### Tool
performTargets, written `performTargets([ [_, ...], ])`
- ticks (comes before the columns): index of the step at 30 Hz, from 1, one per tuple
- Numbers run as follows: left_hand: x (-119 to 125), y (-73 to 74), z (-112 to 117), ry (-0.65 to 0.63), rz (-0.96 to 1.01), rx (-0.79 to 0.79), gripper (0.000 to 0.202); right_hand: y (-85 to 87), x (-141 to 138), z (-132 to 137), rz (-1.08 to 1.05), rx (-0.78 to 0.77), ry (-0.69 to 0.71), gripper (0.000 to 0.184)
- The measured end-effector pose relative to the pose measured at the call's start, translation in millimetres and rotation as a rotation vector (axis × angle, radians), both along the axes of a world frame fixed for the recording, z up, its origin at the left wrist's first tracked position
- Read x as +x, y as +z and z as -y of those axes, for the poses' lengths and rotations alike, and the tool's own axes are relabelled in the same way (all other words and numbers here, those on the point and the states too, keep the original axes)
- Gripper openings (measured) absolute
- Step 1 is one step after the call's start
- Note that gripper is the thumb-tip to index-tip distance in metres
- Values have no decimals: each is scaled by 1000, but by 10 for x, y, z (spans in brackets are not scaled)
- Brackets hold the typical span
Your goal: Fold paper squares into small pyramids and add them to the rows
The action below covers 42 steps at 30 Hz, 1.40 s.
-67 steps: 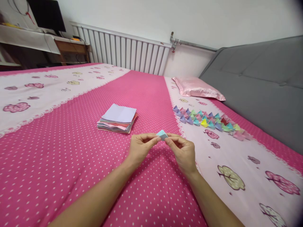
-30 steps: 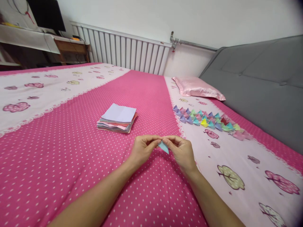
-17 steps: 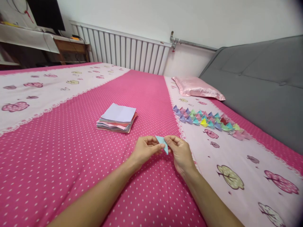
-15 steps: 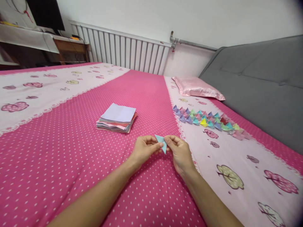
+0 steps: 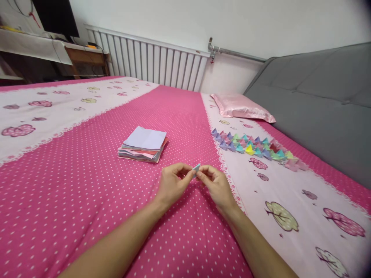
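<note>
Between my fingertips is a small folded piece of light-blue paper (image 5: 196,168), most of it covered by the fingers. My left hand (image 5: 175,182) pinches it from the left, and my right hand (image 5: 216,185) pinches it from the right. Both hands are above the pink dotted bedspread (image 5: 121,216). A stack of square coloured paper (image 5: 146,139), with a pale lilac sheet on top, lies beyond my left hand. To the right stand rows of small folded paper boats (image 5: 249,150) in several colours.
A pink satin pillow (image 5: 243,107) lies by the grey padded headboard (image 5: 319,92). Past the bed's far edge are a white radiator (image 5: 150,58) and a desk (image 5: 84,57) with a black monitor (image 5: 56,17).
The light-blue folded paper has been turned and squeezed, so it shows smaller and narrower. My fingers have shifted their grip on it. The stack and the paper boats have stayed put.
</note>
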<state>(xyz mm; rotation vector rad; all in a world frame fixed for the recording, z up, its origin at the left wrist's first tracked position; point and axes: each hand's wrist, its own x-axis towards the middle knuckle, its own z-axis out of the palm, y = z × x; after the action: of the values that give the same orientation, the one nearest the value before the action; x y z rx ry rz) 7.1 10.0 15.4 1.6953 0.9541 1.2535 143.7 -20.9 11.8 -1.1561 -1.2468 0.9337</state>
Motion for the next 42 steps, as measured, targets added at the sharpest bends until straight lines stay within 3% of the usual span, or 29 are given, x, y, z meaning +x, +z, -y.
performTargets([
  [4,-30,-6,2,64,-126,194,13,27,31,7,38,38,-25,18],
  [6,-35,-13,1,67,-167,250,12,55,41,17,27,43,-32,24],
  [9,-34,-28,-1,64,-213,297,11,93,46,29,13,45,-26,18],
  [24,-18,-57,-12,32,-162,315,7,148,99,44,49,38,-36,9],
  [32,-24,-46,-14,65,-121,344,9,114,87,26,-70,30,3,11],
  [36,-31,-14,0,70,-166,432,9,100,69,49,81,102,-27,10],
  [42,-40,-46,11,66,-244,508,9,122,51,88,436,332,-128,13],
])
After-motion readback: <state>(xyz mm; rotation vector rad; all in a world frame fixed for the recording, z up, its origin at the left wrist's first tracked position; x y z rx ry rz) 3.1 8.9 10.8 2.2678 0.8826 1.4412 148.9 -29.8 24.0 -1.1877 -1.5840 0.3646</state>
